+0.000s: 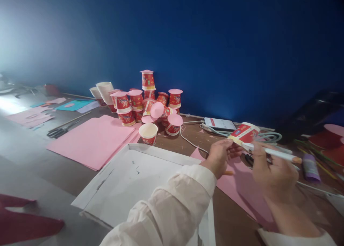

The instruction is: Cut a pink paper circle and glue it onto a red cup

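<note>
My left hand [220, 155] is closed on the near end of a red printed paper cup [245, 132], which lies tilted over the right side of the table. In my right hand [275, 176] is a white marker pen [281, 154] with an orange-brown back end. Its front end is at the cup's yellow-banded rim; whether it touches cannot be made out. Under both hands lies pink paper [239, 187]. A dark rounded thing behind my right fingers is mostly hidden.
Red cups [125, 117] with pink paper discs are stacked by the blue wall, with an upright cup [148, 133] in front. Around them are pink sheets [94, 140], scissors [57, 132], a white tray [129, 181], a phone [219, 123], a cable [192, 141] and a purple glue stick [311, 168].
</note>
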Motion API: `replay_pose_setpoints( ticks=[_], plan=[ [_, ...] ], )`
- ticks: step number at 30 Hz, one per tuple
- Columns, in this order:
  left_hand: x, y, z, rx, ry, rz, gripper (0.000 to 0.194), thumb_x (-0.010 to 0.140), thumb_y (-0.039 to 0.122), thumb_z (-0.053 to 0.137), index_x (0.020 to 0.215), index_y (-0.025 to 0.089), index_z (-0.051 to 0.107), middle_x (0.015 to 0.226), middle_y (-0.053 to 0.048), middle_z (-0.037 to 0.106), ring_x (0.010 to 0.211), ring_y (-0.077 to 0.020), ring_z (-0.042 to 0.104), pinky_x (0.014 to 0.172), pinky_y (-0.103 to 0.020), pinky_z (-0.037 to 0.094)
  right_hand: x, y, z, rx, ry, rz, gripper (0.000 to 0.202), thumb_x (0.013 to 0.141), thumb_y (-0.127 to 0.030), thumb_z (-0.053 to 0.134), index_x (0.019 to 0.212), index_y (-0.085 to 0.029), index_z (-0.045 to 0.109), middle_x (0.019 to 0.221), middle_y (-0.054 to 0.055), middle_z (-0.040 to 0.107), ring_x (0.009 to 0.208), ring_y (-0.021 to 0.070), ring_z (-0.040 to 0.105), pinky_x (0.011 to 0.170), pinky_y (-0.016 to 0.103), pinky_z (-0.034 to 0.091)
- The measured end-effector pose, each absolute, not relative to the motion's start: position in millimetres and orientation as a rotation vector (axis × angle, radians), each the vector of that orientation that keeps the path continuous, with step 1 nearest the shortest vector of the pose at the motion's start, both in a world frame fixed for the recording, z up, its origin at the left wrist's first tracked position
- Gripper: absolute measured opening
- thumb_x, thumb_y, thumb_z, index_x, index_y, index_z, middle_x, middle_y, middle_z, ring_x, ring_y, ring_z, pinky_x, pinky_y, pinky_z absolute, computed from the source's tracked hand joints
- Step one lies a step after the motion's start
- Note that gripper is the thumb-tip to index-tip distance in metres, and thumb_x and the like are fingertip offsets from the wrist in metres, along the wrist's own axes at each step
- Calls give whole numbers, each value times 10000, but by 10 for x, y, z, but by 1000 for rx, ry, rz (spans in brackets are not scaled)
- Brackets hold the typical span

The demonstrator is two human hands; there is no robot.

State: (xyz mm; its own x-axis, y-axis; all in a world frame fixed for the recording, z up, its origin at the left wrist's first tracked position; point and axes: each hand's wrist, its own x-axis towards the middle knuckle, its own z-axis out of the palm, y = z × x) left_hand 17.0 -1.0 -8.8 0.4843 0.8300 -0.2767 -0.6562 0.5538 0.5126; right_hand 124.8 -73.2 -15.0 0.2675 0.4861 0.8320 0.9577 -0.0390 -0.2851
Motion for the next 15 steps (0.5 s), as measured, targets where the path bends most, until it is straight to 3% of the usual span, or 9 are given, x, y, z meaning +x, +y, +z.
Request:
replay_pose_setpoints(
  ticks=[11,15],
  plan=[
    [164,-4,-72,349,548,928,138,902,157,685,767,130,689,716,-63,676,672,-156,671,718,-269,530,1256,-732,-133,-1642,-1339,-676,422,1063,-437,547,1045,-121,826,977,222,830,940,426,807,834,518,621],
    [160,-10,-68,357,548,931,144,917,142,649,783,128,699,712,-64,682,675,-159,673,722,-275,539,1248,-736,-123,-1677,-1324,-633,424,1067,-448,524,1079,-134,809,1046,231,824,1025,446,790,872,541,606]
  ],
)
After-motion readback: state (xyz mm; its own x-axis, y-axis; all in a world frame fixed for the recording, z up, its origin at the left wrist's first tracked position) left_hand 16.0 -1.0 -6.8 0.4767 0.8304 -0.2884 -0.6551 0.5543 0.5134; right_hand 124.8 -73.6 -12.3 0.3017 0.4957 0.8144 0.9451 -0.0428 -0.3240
